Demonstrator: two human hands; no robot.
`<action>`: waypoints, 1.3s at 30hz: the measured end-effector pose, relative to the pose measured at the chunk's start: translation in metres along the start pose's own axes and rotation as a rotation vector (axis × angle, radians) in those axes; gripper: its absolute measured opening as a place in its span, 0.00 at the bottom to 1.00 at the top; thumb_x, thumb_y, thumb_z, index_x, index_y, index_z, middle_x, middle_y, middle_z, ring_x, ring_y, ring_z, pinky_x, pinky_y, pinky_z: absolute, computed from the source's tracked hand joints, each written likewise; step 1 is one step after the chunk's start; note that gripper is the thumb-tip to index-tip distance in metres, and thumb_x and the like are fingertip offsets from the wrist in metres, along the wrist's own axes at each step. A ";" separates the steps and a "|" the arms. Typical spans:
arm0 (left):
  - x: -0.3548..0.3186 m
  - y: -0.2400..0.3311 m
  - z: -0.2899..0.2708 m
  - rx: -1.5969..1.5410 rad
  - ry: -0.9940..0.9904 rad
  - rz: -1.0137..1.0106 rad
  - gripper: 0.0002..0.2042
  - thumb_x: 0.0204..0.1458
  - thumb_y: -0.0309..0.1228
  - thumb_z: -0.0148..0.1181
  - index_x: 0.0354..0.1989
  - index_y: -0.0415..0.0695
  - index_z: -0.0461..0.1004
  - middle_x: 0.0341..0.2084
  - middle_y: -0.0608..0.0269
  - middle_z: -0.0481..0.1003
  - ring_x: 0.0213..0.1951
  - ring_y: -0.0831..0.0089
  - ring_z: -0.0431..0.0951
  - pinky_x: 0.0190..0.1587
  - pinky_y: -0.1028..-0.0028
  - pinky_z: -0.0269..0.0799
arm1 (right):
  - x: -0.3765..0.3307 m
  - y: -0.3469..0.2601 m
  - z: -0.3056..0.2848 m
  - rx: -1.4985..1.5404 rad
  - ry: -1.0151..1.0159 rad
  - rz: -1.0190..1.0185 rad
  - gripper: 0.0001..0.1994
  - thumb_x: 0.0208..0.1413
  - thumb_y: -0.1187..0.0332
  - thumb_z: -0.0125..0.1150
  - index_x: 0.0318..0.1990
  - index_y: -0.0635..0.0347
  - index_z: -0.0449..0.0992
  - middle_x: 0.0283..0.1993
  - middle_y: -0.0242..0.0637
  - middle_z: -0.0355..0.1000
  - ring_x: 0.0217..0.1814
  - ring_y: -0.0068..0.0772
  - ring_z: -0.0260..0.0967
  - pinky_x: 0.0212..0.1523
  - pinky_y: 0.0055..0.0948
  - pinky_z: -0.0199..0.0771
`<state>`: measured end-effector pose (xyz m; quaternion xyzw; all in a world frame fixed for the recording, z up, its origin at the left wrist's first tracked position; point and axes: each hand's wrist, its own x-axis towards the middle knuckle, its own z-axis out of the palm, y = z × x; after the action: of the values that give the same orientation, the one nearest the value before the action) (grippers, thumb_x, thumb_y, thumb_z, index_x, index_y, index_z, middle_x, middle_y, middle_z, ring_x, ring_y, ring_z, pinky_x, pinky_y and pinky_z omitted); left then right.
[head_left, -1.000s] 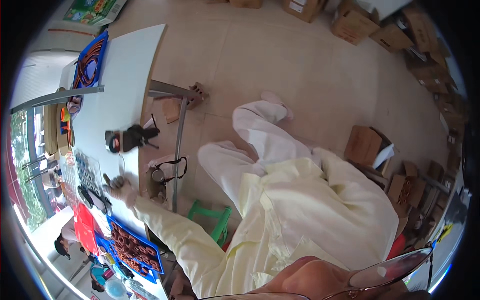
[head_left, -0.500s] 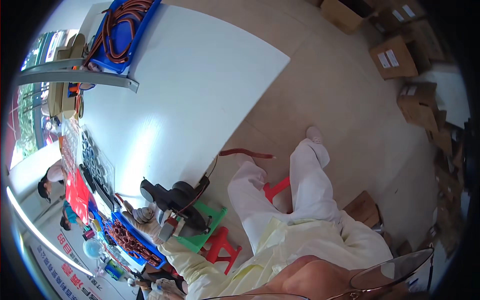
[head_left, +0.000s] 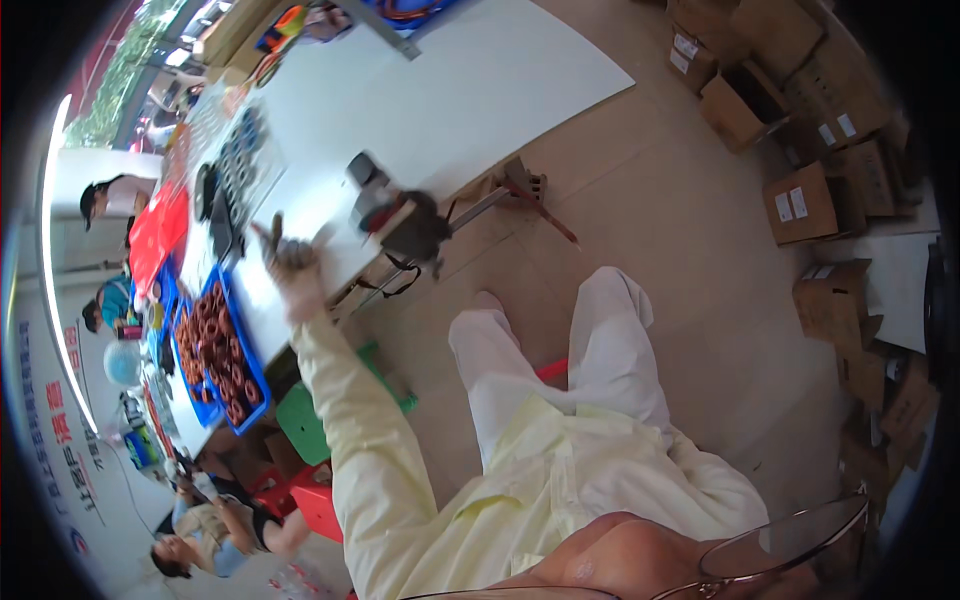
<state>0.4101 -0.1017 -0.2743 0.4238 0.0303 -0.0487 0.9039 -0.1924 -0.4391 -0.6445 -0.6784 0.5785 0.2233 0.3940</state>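
My left hand (head_left: 292,258), in a pale glove with grey fingers, reaches over the white table (head_left: 470,80) near its edge. Blurred, its fingers look partly stretched out and apart, with nothing plainly held. To its right, a black machine with a round dark part (head_left: 415,230) sits at the table edge, smeared by motion. Close by on the left stands a blue tray (head_left: 262,375) full of reddish-brown rings (head_left: 210,335). A reddish-brown strip (head_left: 548,212) sticks out past the table edge. My right sleeve (head_left: 715,480) lies at my side; the right hand is hidden.
Behind my left hand lie grey round parts (head_left: 240,150) and a red sheet (head_left: 160,235). A green stool (head_left: 305,425) and red stool (head_left: 318,500) stand below. Cardboard boxes (head_left: 800,205) line the right. A seated co-worker (head_left: 225,530) is at lower left.
The view has turned, so the table and tray sit differently. My left hand, earlier beside the black machine, is now apart from it with the arm stretched out. More of the seated co-worker shows.
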 end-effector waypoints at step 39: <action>0.069 0.058 0.093 0.022 -0.146 0.118 0.24 0.53 0.50 0.50 0.39 0.37 0.71 0.07 0.79 0.47 0.10 0.84 0.44 0.13 0.80 0.41 | -0.307 -0.441 -0.209 0.239 -0.871 -0.798 0.28 0.53 0.53 0.54 0.57 0.57 0.60 0.23 0.27 0.59 0.15 0.14 0.58 0.15 0.15 0.60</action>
<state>0.4868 -0.1401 -0.1772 0.4299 -0.0612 -0.0266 0.9004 0.1287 -0.4087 -0.1667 -0.6401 0.0856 0.2490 0.7218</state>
